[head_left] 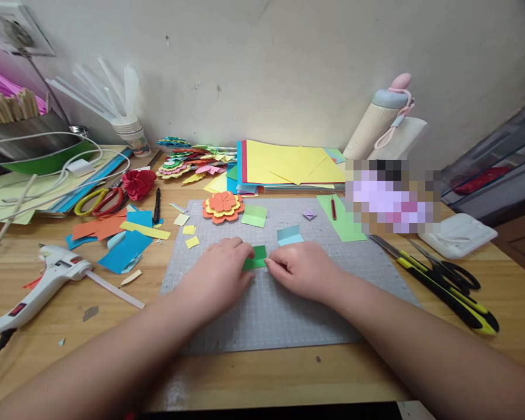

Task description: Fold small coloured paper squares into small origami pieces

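A small dark green piece of paper (258,254) with a crease across it lies on the grey cutting mat (271,326). My left hand (221,265) grips its left edge, thumb below and fingers above. At its right edge, my right hand (301,269) is curled, with thumb and forefinger pinching the paper. Just beyond my right hand is a folded light blue paper (290,234). Farther back on the mat are a folded light green paper (254,216), an orange and yellow layered paper flower (223,207) and a small purple folded paper (309,214).
To the left lie a glue gun (48,280), blue paper scraps (126,251) and red-handled scissors (109,201). On the right are a yellow-black utility knife (446,286) and black scissors (455,274). Stacked coloured paper (289,163) and a bottle (374,122) stand by the wall.
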`<state>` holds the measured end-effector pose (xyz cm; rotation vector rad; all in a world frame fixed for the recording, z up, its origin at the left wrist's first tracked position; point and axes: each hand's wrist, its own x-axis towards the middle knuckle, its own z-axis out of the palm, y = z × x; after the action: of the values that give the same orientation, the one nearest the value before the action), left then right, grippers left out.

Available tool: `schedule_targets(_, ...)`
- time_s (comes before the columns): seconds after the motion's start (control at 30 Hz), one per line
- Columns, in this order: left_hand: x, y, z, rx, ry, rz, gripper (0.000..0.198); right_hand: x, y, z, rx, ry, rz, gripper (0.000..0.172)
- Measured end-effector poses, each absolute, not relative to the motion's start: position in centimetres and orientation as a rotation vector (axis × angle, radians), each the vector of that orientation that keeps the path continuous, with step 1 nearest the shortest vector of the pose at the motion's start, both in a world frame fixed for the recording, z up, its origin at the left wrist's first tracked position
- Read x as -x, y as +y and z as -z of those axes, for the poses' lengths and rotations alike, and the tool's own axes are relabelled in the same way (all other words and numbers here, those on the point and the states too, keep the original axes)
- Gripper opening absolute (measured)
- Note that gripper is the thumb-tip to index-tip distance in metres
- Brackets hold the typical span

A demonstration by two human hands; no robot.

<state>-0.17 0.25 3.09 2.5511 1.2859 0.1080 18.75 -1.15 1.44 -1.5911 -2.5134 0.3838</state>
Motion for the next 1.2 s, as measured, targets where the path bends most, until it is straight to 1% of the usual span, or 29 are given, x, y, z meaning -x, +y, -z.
schedule_targets(0.1, -0.3, 0.7, -2.0, -2.553, 1.266, -0.136, 0.01, -18.8, -1.0, -0.9, 1.549, -2.475, -0.442, 0.03)
schedule_targets(0.23, 0.1, 1.1, -1.3, -2.593, 1.179, -0.203, 0.017, -18.8, -0.9, -0.4, 1.466, -2.426, -0.485, 0.006)
schedule_targets(0.37, 0.6, 1.2, -1.0, -2.516, 1.174, -0.34, 0.02, -18.9, -0.6, -0.1, 1.28, -2.316, -0.566, 0.004)
schedule_targets(0.5, 0.6, 1.2, -0.7, -1.865, 1.145, -0.533, 0.016, -18.7, -0.4, -0.1, 1.187, -1.897, -0.962, 0.008)
schedule_targets(0.57, 0.6, 1.3, -0.7, -1.615, 1.047, -0.526, 0.015, -18.5, -0.5, 0.0, 1.173, -1.717, -1.162, 0.01)
schedule_targets(0.63, 0.5, 1.2, -0.7, -1.527, 0.976, -0.49, 0.015, -18.3, -0.6, 0.1, 1.161, -1.614, -1.281, 0.01)
schedule_targets(0.8, 0.5, 1.1, -0.8, -1.5, 0.997, -0.46, 0.019, -18.0, -0.6, 0.7, 1.17, -1.605, -1.368, 0.008)
schedule_targets(0.87, 0.4, 1.2, -0.7, -1.466, 1.037, -0.447, 0.021, -18.0, -0.7, 0.7, 1.211, -1.632, -1.257, 0.014)
schedule_targets(0.9, 0.4, 1.3, -0.6, -1.43, 1.052, -0.454, 0.021, -18.1, -0.7, 0.6, 1.221, -1.673, -1.133, 0.018)
schedule_targets(1.0, 0.4, 1.6, -0.4, -1.238, 1.047, -0.578, 0.02, -18.6, -0.8, 0.1, 1.151, -1.908, -0.616, 0.026)
schedule_targets(1.07, 0.4, 1.8, -0.2, -1.108, 1.006, -0.676, 0.022, -18.8, -0.9, -0.1, 1.07, -2.101, -0.361, 0.029)
schedule_targets(1.13, 0.4, 1.9, -0.2, -1.036, 0.987, -0.72, 0.026, -18.9, -0.9, -0.1, 1.028, -2.253, -0.204, 0.024)
schedule_targets(1.2, 0.3, 1.9, -0.2, -1.018, 0.988, -0.715, 0.027, -18.8, -0.9, 0.0, 0.999, -2.348, -0.097, 0.01)
